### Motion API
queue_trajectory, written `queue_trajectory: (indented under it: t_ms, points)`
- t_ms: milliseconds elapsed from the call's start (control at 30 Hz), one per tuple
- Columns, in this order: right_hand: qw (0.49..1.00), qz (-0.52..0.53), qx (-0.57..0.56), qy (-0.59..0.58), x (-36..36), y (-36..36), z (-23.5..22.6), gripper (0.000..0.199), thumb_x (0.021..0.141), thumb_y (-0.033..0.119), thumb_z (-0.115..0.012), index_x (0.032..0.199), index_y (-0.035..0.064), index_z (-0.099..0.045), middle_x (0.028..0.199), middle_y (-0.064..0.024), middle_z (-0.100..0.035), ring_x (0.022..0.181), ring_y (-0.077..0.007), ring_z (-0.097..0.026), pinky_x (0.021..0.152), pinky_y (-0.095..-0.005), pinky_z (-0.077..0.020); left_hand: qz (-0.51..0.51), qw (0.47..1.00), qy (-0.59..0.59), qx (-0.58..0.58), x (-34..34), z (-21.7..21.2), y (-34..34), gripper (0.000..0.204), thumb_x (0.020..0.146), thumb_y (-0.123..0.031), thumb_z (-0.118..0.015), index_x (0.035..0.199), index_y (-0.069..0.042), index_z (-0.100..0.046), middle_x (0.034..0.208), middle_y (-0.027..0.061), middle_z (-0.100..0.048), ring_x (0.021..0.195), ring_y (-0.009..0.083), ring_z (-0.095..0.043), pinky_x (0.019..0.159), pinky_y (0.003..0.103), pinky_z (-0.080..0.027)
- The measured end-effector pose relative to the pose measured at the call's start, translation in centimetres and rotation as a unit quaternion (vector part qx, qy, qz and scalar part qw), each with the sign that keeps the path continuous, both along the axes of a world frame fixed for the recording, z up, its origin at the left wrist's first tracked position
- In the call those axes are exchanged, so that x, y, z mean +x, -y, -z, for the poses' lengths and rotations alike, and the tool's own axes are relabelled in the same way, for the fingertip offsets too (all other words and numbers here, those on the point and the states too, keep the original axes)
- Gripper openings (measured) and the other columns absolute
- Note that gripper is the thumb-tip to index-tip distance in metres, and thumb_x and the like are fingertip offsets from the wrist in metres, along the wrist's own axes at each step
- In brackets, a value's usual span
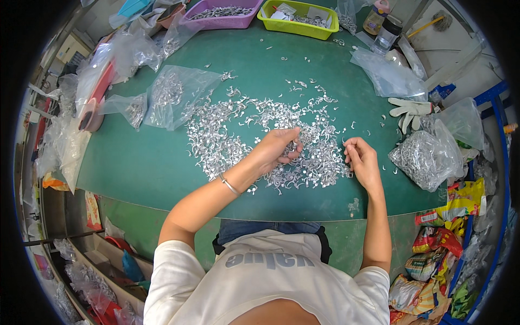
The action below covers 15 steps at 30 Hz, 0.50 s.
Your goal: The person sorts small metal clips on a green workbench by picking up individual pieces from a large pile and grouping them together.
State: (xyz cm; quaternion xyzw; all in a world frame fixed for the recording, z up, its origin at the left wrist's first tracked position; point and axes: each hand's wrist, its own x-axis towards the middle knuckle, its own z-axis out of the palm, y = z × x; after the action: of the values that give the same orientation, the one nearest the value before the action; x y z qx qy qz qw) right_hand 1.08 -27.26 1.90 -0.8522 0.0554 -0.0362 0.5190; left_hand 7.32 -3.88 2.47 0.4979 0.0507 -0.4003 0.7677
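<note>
Left hand (279, 149) hides some small metal pieces (216, 147) below it, anything within its curl out of sight. Whether right hand (362, 158) pinches one, too small to tell. Far purple basket (233, 23) cropped by top edge; near white shirt (271, 284) cut by lower edge.

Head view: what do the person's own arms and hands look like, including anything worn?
The left hand and right hand are gloveless, with no rings to be made out. A thin silver-coloured bangle circles the left wrist; the right wrist shows none. Short white sleeves leave the forearms bare. No cables or markings show on them.
</note>
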Motion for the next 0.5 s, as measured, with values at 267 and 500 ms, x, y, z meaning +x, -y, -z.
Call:
queue_trajectory:
  t_ms: [267,500]
  points:
    - [0.975,-0.081,-0.199,0.063,1.6,-2.5,0.2,0.013,0.080,0.012,-0.061,0.086,0.0005,-0.059,0.079,-0.0152,-0.058,0.074,-0.0342,-0.056,0.066,-0.0395,-0.0427,-0.010,0.995,-0.046,-0.086,-0.3,0.2,0.8,0.020,0.091,-0.022,-0.052,0.088,-0.003,-0.056,0.069,-0.0014,-0.048,0.049,0.0028,-0.035,0.036,0.015,-0.024]
    - [0.963,-0.020,0.264,-0.051,1.4,-0.5,0.5,0.011,0.090,0.014,-0.051,0.088,0.0032,-0.053,0.063,0.0025,-0.045,0.054,-0.0055,-0.040,0.045,-0.0211,-0.0322,0.055,0.995,-0.052,-0.069,-0.6,0.4,0.7,0.020,0.090,-0.022,-0.054,0.093,-0.002,-0.059,0.062,-0.0057,-0.040,0.049,0.0020,-0.031,0.038,0.016,-0.020]
